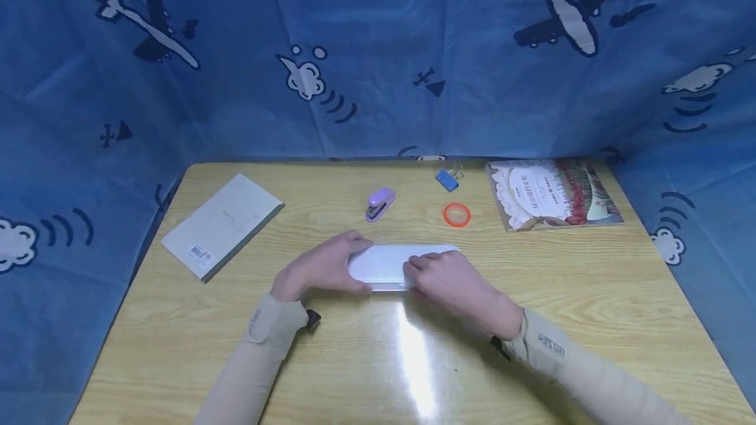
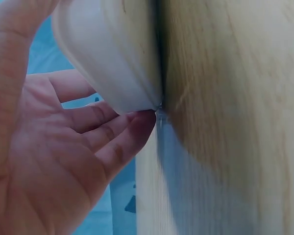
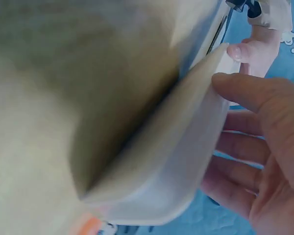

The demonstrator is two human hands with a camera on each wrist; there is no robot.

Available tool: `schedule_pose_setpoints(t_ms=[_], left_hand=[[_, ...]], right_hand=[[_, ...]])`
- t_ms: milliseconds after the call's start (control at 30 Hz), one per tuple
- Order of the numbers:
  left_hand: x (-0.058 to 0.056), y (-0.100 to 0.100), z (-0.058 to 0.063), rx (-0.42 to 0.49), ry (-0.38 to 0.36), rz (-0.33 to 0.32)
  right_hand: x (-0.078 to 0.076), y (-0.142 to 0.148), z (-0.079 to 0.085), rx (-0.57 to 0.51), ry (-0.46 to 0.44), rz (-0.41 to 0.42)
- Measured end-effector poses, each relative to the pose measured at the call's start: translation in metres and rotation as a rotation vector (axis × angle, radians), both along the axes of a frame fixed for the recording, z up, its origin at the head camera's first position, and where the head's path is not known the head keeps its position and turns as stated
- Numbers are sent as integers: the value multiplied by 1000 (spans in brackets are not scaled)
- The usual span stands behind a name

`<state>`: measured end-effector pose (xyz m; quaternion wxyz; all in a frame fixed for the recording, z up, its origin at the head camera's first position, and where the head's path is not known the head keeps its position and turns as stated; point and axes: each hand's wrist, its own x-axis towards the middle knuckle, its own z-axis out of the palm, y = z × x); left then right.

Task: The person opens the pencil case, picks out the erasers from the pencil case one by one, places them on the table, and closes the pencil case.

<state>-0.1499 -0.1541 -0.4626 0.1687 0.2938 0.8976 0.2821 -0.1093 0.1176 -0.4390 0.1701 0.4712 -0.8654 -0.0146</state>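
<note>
A white pencil case (image 1: 378, 263), long with rounded corners, lies on the wooden table between the two hands. At its left end the left hand (image 1: 325, 265) grips it, thumb at the front edge and fingers round the back corner. The right hand (image 1: 453, 282) holds the right part, its fingers bent over the top and its thumb at the front edge by a small latch. In the left wrist view, fingertips touch the underside corner of the pencil case (image 2: 103, 54). The right wrist view shows the thumb against the side of the pencil case (image 3: 181, 156).
Behind the case are a purple stapler (image 1: 380, 203), an orange tape roll (image 1: 445, 220) and a blue binder clip (image 1: 447, 180). A pale notebook (image 1: 227, 225) lies at the left, a colourful printed book (image 1: 555, 194) at the back right. Blue patterned cloth (image 1: 378, 84) hangs behind the table.
</note>
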Motion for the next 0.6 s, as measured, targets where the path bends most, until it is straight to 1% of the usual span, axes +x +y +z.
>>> schedule_pose_setpoints(t_ms=[167,267,433,533,600], left_hand=[[-1,-1,0,4,-3,-2],[-2,-1,0,3,5,-4],[-2,-1,0,6,28,-8],[-2,-1,1,-7,41,-7],[-2,-1,0,-12,51,-5]], right_hand=[[-2,-7,10,95,15,34],[-2,-13,13,116,52,60],[-1,-20,14,144,109,89],[-2,-22,15,162,109,103],[-2,-21,17,173,91,113]])
